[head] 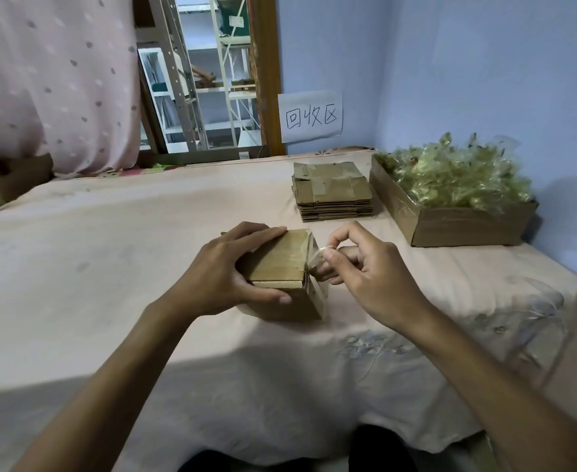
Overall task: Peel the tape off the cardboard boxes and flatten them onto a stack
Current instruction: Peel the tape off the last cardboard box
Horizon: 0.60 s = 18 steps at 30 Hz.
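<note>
One small cardboard box sits near the middle of the cloth-covered table, seen from the head camera. Its taped end faces right, and its long axis seems to run roughly left to right, though the left hand hides much of it. That hand grips the box, fingers curled over the far top edge and thumb on the near face. The right hand, just beside the box's right end, pinches a strip of clear tape between thumb and forefinger. Behind and to the right lies a stack of flattened boxes, with a cardboard tray of crumpled tape just beside it by the wall. Bare cloth spreads wide to the left, and the table's near edge lies close below the box.
</note>
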### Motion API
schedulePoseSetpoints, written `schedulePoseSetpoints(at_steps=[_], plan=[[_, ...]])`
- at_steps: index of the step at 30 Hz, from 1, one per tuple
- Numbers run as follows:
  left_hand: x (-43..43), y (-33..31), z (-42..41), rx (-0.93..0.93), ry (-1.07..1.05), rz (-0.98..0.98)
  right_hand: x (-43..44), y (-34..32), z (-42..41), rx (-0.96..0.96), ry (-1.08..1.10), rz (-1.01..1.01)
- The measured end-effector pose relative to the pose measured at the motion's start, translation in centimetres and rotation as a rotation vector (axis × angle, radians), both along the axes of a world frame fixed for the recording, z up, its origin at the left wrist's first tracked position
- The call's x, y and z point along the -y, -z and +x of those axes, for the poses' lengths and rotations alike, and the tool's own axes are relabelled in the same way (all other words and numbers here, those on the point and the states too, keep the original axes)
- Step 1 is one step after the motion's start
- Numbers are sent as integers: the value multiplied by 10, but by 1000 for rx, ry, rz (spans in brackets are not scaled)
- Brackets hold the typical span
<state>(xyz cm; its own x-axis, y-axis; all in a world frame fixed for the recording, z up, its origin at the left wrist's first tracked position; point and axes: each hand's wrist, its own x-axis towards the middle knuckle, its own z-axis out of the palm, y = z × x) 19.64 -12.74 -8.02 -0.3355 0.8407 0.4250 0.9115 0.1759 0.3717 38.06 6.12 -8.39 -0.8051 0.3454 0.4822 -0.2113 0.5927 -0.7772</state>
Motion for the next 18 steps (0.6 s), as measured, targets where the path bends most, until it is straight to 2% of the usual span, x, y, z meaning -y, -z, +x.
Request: schedulePoseSetpoints(at_steps=[9,11,15,18], plan=[[6,3,19,126,-24,76,15,-6,-10,-35,20,-23],[5,4,20,109,-28,74,12,-10,-7,4,-2,-108],[-1,5,21,73,-36,92,7,-21,-2,85,-158,-439],[-5,5,20,51,-40,89,3,-20,2,119,-214,-495]])
